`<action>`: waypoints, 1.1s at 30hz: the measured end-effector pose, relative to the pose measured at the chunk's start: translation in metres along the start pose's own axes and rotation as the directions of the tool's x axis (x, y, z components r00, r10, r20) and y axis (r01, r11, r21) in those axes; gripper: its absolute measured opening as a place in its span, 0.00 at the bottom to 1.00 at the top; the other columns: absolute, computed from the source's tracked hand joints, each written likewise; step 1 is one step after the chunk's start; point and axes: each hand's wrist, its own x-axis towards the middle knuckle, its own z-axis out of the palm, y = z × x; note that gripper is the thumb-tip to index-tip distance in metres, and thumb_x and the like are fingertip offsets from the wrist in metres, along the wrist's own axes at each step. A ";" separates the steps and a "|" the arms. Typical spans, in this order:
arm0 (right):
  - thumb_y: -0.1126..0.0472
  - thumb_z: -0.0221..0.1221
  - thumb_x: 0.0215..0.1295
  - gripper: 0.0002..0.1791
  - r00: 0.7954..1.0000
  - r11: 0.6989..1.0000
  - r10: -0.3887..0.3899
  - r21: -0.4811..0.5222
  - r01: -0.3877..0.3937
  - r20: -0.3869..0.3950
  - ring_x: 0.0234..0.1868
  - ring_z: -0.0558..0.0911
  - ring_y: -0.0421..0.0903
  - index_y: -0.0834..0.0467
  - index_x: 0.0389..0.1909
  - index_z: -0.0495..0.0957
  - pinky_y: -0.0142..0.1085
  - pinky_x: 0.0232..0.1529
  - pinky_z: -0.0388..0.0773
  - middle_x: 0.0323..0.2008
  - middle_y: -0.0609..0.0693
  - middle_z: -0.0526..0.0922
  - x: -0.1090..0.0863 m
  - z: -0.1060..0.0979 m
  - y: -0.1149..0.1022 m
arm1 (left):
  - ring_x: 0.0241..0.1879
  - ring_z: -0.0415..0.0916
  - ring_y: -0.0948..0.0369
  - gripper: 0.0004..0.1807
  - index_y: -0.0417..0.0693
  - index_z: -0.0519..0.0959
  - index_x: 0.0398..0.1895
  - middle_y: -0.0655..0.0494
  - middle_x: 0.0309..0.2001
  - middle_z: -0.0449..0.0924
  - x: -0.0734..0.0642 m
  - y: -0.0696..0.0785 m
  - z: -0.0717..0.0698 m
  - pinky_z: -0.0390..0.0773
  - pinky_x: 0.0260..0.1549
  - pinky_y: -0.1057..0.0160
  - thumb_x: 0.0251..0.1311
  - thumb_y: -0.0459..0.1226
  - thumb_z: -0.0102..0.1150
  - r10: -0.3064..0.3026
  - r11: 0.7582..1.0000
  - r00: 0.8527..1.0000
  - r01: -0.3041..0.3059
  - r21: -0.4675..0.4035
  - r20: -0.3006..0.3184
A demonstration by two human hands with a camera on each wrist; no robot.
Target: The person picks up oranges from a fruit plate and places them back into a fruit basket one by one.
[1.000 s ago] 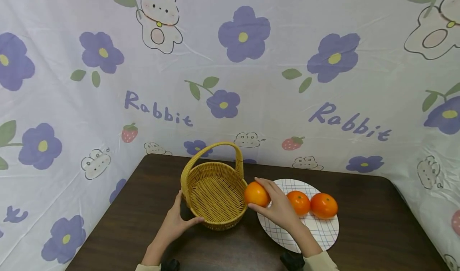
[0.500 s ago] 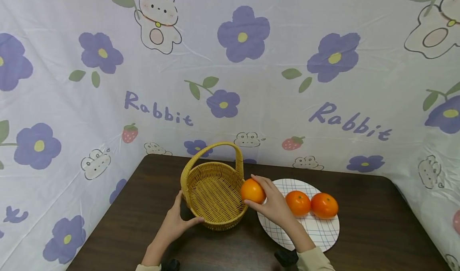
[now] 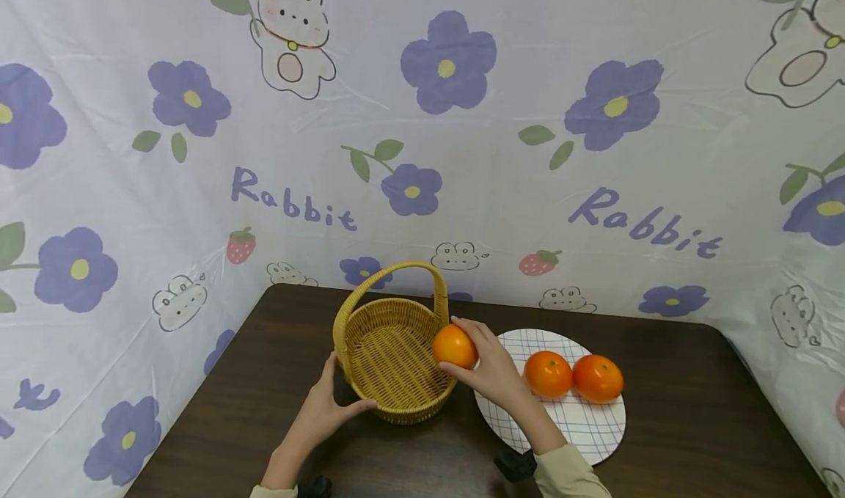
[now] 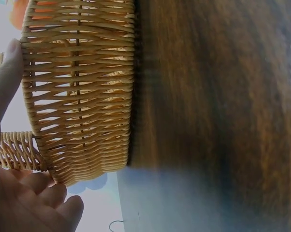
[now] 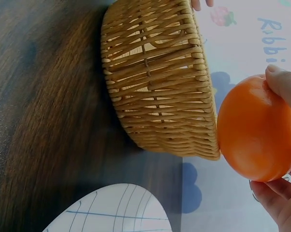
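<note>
The left hand point(image 3: 322, 408) grips the basket point(image 3: 405, 414) while the right hand point(image 3: 494, 368) pinches an orange point(image 3: 453, 346) at the basket's right edge, where a slack pinch could drop it outside, onto the worktop point(image 3: 409, 469)

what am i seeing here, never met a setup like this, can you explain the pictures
No robot here: a person works bare-handed. The wide picture is taken from the head, looking forward and down; the two close views come from the left and right wrists, so the scene looks tipped sideways. On the dark table stand a wicker basket and a white checked plate bearing two orange fruits. The left hand holds the basket at its rim; the right hand holds a third fruit at the basket's right side.
</note>
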 end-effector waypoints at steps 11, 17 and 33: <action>0.43 0.67 0.49 0.42 1.000 1.000 0.000 0.010 0.000 0.015 0.52 0.75 0.50 0.49 0.66 0.65 0.47 0.47 0.78 0.59 0.50 0.69 0.009 0.009 0.000 | 0.64 0.59 0.41 0.63 0.55 0.38 0.74 0.42 0.70 0.52 0.000 0.000 0.000 0.64 0.56 0.38 0.40 0.58 0.69 0.008 1.000 1.000 -0.007 0.014 -0.017; 0.44 0.68 0.49 0.41 1.000 1.000 -0.017 -0.002 0.017 0.007 0.51 0.75 0.51 0.50 0.65 0.66 0.47 0.46 0.78 0.58 0.51 0.70 0.012 0.013 0.001 | 0.65 0.58 0.42 0.63 0.56 0.38 0.74 0.44 0.70 0.52 0.000 0.001 0.000 0.63 0.57 0.38 0.40 0.58 0.69 0.009 1.000 1.000 -0.009 0.008 -0.010; 0.42 0.66 0.50 0.42 0.999 1.000 -0.006 -0.005 0.007 0.047 0.53 0.74 0.50 0.49 0.66 0.64 0.46 0.47 0.77 0.59 0.50 0.69 0.023 0.023 0.003 | 0.65 0.58 0.43 0.63 0.58 0.38 0.74 0.46 0.71 0.52 0.000 -0.001 0.000 0.62 0.57 0.38 0.40 0.58 0.70 0.021 1.000 1.000 -0.021 -0.011 -0.011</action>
